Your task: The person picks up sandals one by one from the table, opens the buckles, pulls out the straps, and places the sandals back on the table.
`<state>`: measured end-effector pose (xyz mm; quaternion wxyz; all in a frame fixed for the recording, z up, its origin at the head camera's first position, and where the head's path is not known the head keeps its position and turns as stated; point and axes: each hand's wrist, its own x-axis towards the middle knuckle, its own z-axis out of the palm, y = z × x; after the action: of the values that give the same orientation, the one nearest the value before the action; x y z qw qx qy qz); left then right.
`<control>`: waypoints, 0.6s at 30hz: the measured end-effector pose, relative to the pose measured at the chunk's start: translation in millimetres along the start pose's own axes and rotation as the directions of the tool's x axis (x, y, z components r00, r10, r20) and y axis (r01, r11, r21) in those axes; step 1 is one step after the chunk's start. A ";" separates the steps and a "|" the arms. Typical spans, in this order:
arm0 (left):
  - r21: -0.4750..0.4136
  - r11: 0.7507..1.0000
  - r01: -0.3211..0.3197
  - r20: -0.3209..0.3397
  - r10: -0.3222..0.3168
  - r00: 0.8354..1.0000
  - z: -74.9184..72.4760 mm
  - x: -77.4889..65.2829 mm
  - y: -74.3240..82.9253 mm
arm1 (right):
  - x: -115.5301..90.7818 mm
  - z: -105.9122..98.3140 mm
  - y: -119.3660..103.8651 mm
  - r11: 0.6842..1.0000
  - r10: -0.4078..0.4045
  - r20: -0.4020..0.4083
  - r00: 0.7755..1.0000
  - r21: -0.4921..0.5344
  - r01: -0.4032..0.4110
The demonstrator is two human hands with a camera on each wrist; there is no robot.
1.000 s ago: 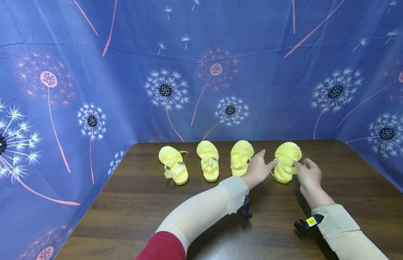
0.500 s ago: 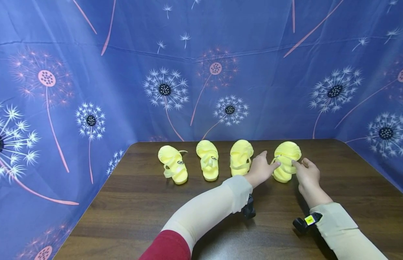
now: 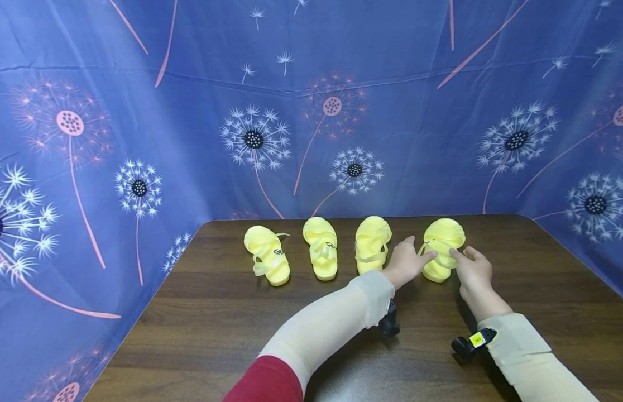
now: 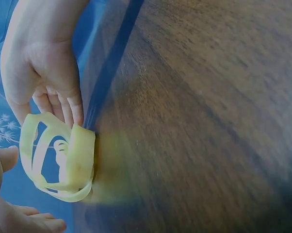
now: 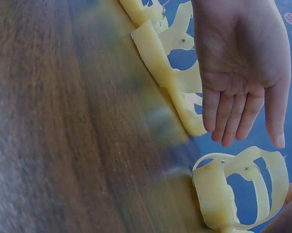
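Yellow sandals stand in a row at the back of the table. My left hand (image 3: 407, 263) is between the third sandal (image 3: 373, 240) and the rightmost sandal (image 3: 443, 237), fingers extended and thumb pointing at the rightmost one's straps. In the right wrist view, that left hand (image 4: 0, 194) shows straight fingers and a gap from the straps. My right hand (image 3: 474, 273) is at the other side of the rightmost sandal, thumb at its strap (image 3: 434, 252). In the left wrist view the right hand (image 4: 46, 58) has loose fingers beside the sandal (image 4: 82, 158); whether they touch is unclear.
Two more yellow sandals, the leftmost sandal (image 3: 271, 259) and the second sandal (image 3: 321, 251), stand to the left, the leftmost with its strap hanging out. The brown wooden table (image 3: 216, 335) meets a blue dandelion-print cloth (image 3: 417, 111) behind.
My left hand has shifted slightly to the right, closer to the rightmost sandal. My right hand has barely moved, and the sandals stay where they were.
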<state>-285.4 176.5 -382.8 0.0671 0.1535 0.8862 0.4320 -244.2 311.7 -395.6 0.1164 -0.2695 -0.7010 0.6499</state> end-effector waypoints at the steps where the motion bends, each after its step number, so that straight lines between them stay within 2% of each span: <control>1: -0.008 1.000 0.007 0.001 -0.007 1.000 1.0 0.0 0.3 | -0.1 -0.1 0.1 1.000 0.002 0.004 1.000 -0.003 -0.002; 7: -0.069 0.997 0.039 0.006 -0.039 0.999 4.6 -0.2 1.6 | -0.1 0.5 -0.3 1.000 0.012 0.013 1.000 -0.005 -0.012; 18: -0.149 0.983 0.111 0.036 -0.106 0.994 10.2 0.7 -1.3 | 0.2 2.5 1.0 0.997 0.036 0.031 0.999 0.066 -0.038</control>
<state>-283.8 183.6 -390.1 0.1144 0.1055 0.8570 0.4913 -245.5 309.7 -396.9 0.1028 -0.2689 -0.6754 0.6790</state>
